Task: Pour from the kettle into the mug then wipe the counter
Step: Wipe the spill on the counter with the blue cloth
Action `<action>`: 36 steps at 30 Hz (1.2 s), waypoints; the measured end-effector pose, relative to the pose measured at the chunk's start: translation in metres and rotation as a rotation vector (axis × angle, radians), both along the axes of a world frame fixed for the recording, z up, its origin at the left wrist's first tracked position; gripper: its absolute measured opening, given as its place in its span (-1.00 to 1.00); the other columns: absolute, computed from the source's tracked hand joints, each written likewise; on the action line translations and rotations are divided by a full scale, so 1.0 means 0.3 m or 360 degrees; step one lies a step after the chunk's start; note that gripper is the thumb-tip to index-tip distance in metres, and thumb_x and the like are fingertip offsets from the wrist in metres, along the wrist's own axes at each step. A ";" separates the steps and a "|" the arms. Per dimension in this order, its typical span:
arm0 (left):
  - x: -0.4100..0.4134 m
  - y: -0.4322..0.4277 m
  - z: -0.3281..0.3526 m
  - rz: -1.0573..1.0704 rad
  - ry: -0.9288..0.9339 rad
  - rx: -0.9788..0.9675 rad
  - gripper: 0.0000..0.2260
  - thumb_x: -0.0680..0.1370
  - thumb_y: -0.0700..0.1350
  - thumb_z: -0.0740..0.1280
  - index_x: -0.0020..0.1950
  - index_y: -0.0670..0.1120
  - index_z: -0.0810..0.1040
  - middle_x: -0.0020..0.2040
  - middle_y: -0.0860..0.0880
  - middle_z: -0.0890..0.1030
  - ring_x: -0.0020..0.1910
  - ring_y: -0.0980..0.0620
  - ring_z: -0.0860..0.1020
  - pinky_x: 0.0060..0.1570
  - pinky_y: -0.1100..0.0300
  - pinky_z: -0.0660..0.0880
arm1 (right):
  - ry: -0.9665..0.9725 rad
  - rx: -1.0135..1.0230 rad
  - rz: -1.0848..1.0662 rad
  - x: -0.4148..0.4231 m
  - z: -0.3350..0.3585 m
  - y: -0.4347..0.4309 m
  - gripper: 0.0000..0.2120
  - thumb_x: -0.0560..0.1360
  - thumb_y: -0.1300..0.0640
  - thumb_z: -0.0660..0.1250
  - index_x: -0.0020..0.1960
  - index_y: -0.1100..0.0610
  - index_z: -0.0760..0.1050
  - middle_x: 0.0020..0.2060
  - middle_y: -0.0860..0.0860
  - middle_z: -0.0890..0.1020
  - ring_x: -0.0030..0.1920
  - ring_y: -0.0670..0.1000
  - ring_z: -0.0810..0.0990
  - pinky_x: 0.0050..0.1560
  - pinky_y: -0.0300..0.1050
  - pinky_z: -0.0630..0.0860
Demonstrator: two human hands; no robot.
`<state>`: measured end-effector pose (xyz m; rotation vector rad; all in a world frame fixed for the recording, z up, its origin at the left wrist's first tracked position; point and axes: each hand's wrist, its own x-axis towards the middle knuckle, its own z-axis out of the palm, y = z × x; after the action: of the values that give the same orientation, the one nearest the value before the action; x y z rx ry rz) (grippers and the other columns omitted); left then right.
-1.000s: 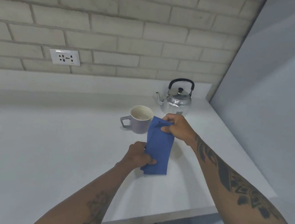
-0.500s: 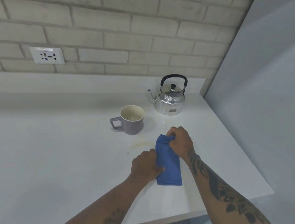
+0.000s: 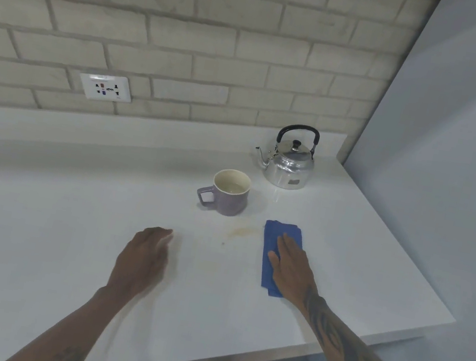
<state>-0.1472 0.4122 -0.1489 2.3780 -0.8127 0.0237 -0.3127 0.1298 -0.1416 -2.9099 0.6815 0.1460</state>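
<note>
— Both hands had the cloth (image 3: 276,252) pinched between them half a second ago; what now?

— Only the right hand (image 3: 291,269) is on it, fingers flat and spread, palm pressing it onto the counter (image 3: 60,244). The hand covers the cloth's right half, so that edge is hidden.

— And the left hand (image 3: 145,256)?

— Off the cloth, well to its left, over bare counter. It is blurred; the fingers look loosely curled, holding nothing.

— Anything between them?

— A faint brownish stain (image 3: 240,231), just left of the cloth.

— The mug (image 3: 228,193) and kettle (image 3: 290,162)?

— Mug beyond the stain, upright, some liquid inside. Kettle behind it near the wall corner, lid on. Both forearms are cut off by the bottom edge.
</note>
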 end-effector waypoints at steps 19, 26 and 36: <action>0.009 0.071 -0.083 0.0044 0.0106 -0.0014 -0.67 0.58 -0.13 0.22 0.32 0.09 0.51 0.37 0.21 0.40 0.38 0.23 0.34 0.27 0.17 0.40 | -0.0230 -0.0144 0.0538 -0.003 -0.115 0.160 -0.36 0.60 -0.12 -0.37 0.54 0.21 -0.01 0.55 0.09 0.02 0.54 0.15 -0.03 0.48 -0.01 -0.19; 0.004 0.060 -0.073 0.0088 0.0091 -0.0028 -0.67 0.56 -0.15 0.24 0.29 0.09 0.53 0.35 0.22 0.42 0.34 0.24 0.38 0.17 0.27 0.40 | 0.0100 -0.0341 0.0170 0.193 -0.086 -0.053 -0.37 0.61 0.03 -0.37 0.50 0.45 -0.05 0.49 0.44 -0.03 0.49 0.46 -0.04 0.51 0.29 -0.12; 0.002 0.066 -0.080 0.0054 0.0113 0.0002 -0.67 0.58 -0.14 0.20 0.33 0.09 0.49 0.39 0.21 0.38 0.37 0.23 0.34 0.21 0.20 0.41 | -0.0312 -0.0296 0.0713 0.024 -0.071 0.268 -0.45 0.65 -0.03 -0.14 0.47 0.29 0.25 0.47 0.17 0.32 0.47 0.13 0.30 0.42 -0.02 0.07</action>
<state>-0.1466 0.4320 -0.1730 2.3795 -0.7393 -0.0475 -0.3056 0.2101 -0.1628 -3.1490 0.0062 -0.1613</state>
